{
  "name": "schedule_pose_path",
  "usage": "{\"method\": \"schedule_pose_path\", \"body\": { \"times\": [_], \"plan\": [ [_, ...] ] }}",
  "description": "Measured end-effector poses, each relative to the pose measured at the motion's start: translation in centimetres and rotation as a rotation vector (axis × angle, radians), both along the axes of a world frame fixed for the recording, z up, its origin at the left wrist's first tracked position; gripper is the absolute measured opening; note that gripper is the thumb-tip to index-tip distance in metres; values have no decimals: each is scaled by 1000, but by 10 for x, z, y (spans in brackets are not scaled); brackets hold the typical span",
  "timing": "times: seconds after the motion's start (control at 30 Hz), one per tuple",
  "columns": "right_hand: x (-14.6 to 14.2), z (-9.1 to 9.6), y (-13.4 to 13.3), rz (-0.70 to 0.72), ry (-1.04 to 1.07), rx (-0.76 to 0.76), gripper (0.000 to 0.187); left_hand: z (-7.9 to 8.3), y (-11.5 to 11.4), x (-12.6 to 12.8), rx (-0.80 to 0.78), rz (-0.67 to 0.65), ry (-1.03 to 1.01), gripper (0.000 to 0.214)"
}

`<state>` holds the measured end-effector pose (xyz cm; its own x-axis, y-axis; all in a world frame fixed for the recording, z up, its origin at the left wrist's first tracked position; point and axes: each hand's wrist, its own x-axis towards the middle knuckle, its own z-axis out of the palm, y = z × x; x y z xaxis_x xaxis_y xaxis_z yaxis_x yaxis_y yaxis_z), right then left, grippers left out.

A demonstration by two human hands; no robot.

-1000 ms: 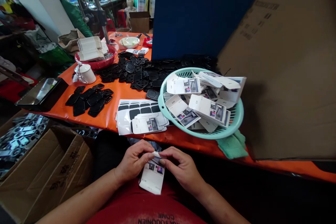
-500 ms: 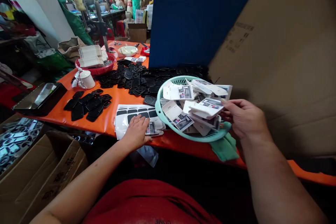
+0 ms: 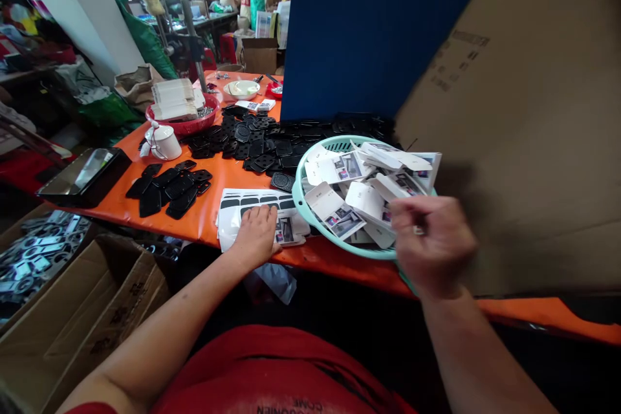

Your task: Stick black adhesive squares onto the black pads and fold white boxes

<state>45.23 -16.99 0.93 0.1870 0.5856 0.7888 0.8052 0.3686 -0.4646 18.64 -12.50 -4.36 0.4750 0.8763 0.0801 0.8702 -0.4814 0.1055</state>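
In the head view, the left hand (image 3: pixel 257 236) is laid palm-down on a stack of flat white printed card sleeves (image 3: pixel 242 204) at the near edge of the orange tabletop (image 3: pixel 218 174). Its fingers (image 3: pixel 264 215) are held together and flat, with nothing pinched. Just to the right, a round mint-green plastic basket (image 3: pixel 297 197) is filled with folded white cardboard boxes (image 3: pixel 334 210). Each box is printed with small colour photographs and a short code too small to be read. The right hand (image 3: pixel 431 242) is seen blurred over the basket's near rim, with its fingers curled inward; whether anything is pinched cannot be told. Loose black plastic parts (image 3: pixel 262 142) are heaped behind the stack, and a smaller group of black parts (image 3: pixel 169 184) is spread to the left. Farther back, a red basket (image 3: pixel 194 120) holding a bundle of white cards (image 3: pixel 172 98) is set beside a white cup (image 3: pixel 165 141). Dark printing on the large brown cardboard sheet (image 3: pixel 524 110) is too blurred to be read. "COME" is read upside down on the red shirt (image 3: pixel 272 369).
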Motion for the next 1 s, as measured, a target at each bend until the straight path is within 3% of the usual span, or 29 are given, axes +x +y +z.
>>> {"method": "schedule_pose_path", "body": {
  "times": [0.07, 0.13, 0.3, 0.4, 0.5, 0.6, 0.67, 1.0],
  "plan": [
    [-38, -8, -16, 377, -3, -231, 11, 1, -9, 0, 96, 23, 16, 77],
    [-70, -23, -25, 494, 121, -434, 19, 1, -19, 1, 179, 41, 12, 74],
    [-111, -60, -27, 475, 461, -614, 47, -1, -37, 0, 316, 29, -35, 57],
    [-121, -69, -30, 500, 696, -771, 59, -1, -40, 0, 351, 4, -26, 49],
    [-124, -67, -36, 490, 756, -788, 64, 3, -41, 1, 346, -1, -34, 43],
    [-120, -61, -40, 417, 630, -680, 53, 9, -45, 2, 346, 22, -21, 42],
    [-116, -59, -40, 418, 618, -685, 46, 11, -49, 1, 365, 4, -9, 46],
    [-111, -52, -46, 468, 1083, -898, 44, 10, -63, -3, 466, -142, 0, 40]
  ]
}}
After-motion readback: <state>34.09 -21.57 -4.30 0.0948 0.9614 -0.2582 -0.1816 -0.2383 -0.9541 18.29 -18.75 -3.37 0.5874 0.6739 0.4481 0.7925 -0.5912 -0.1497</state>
